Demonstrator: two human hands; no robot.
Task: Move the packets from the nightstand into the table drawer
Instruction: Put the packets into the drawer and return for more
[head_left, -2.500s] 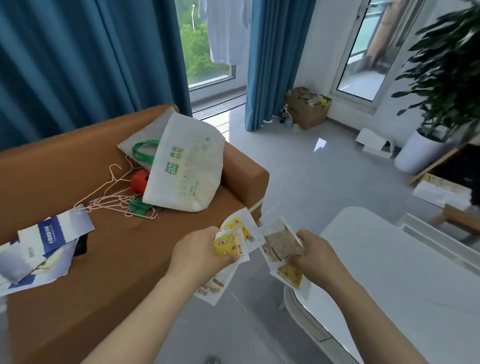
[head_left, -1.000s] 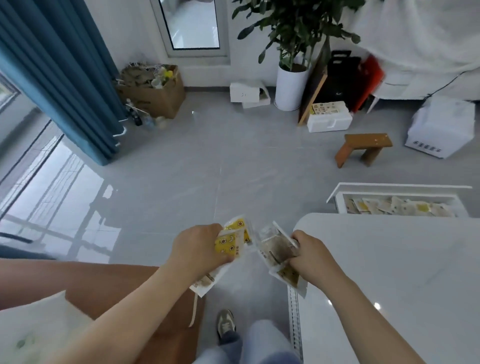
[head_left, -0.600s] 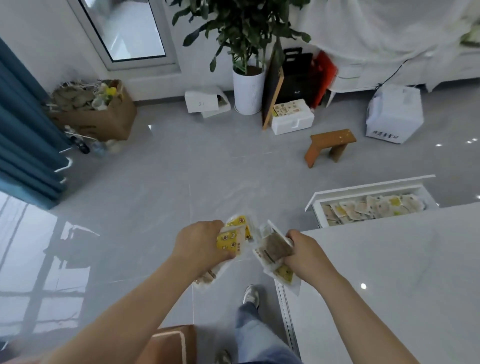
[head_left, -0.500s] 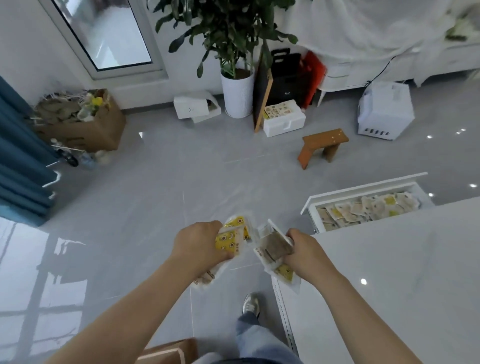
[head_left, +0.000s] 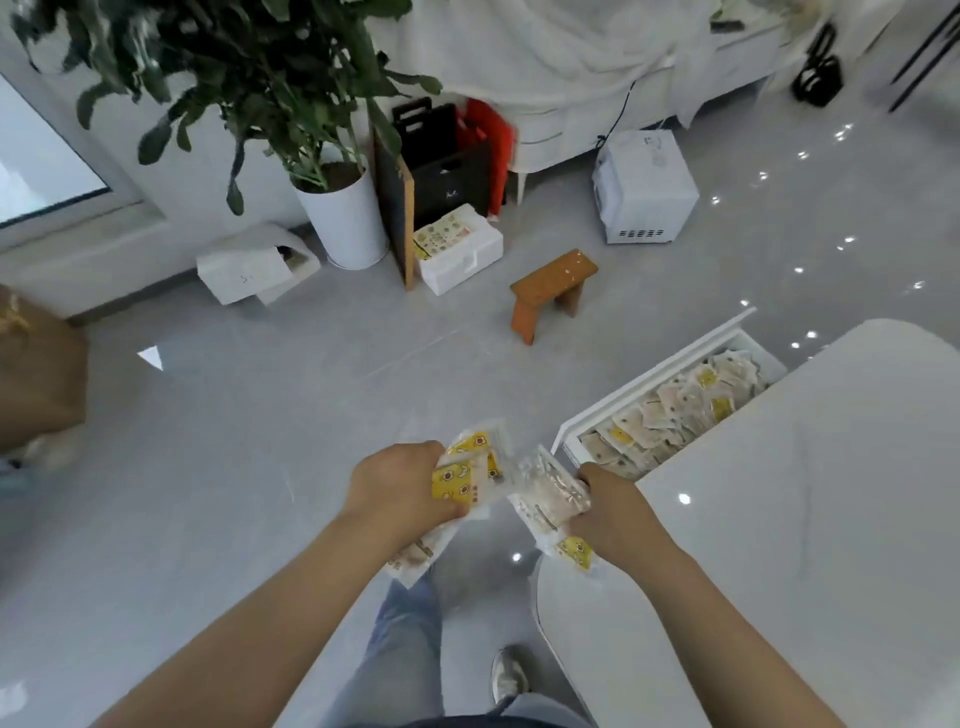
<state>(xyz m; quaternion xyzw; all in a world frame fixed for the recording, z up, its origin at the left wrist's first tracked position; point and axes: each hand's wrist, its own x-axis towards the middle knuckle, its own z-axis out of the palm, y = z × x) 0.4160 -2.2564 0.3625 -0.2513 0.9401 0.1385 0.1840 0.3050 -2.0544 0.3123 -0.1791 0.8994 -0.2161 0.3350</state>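
The packets are small, flat and shiny, with clear edges. The yellow packets (head_left: 464, 480) have little pictures on them. The brown packets (head_left: 551, 500) look pale brown inside, and one yellow one pokes out at the bottom of that bunch. A white drawer (head_left: 652, 375) is pulled out from under the tabletop (head_left: 810, 519), and lots of loose packets (head_left: 675, 415) lie in it in a messy heap. Past it, on the grey floor (head_left: 234, 441), stand a little wooden stool (head_left: 551, 285), a white foam box (head_left: 462, 252), a plant (head_left: 249, 78) in a tall white pot (head_left: 347, 223) and a white machine (head_left: 644, 189). Down below are a leg in jeans and a shoe (head_left: 510, 675). The round corner of the tabletop is right beside the right hand (head_left: 618, 514). The left hand (head_left: 397, 486) has its fingers curled round the yellow packets in a tight grip, and they stick out above and below it. The right hand has a grip on the brown packets, which fan out to its left. Both bunches are up in the air over the floor, almost touching each other, close to the near end of the drawer.
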